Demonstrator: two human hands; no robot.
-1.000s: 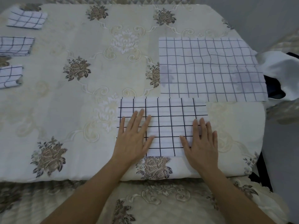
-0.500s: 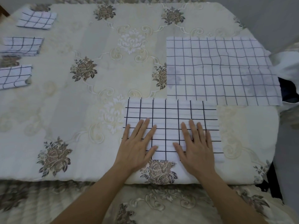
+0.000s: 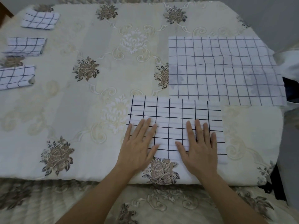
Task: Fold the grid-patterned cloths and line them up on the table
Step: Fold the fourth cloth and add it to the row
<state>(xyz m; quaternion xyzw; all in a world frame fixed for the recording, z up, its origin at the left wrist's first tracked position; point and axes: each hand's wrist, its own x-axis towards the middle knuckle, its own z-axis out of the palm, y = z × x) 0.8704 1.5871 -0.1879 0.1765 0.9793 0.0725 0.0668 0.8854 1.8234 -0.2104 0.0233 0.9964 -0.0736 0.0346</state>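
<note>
Grid-patterned cloth (image 3: 176, 113), part-folded, lies at the near right of the table (image 3: 72, 113) under both palms. The left hand (image 3: 137, 146) and right hand (image 3: 199, 147) press it flat, fingers straight and spread, gripping nothing. Light and limp, it likely creases easily and is best pinched at its corners. An unfolded cloth (image 3: 223, 70) lies just beyond.

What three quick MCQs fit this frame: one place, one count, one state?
1. Where do the small folded cloths lie?
A) along the left edge of the table
B) along its right edge
C) on the floor
2. How many are there?
A) two
B) three
C) five
3. The left hand and right hand on the near cloth are:
A) flat, fingers straight
B) fisted
C) pinching a corner

Key: A, all sit far left; B, three separate bundles; A, both palms are down with fingers spread.
</note>
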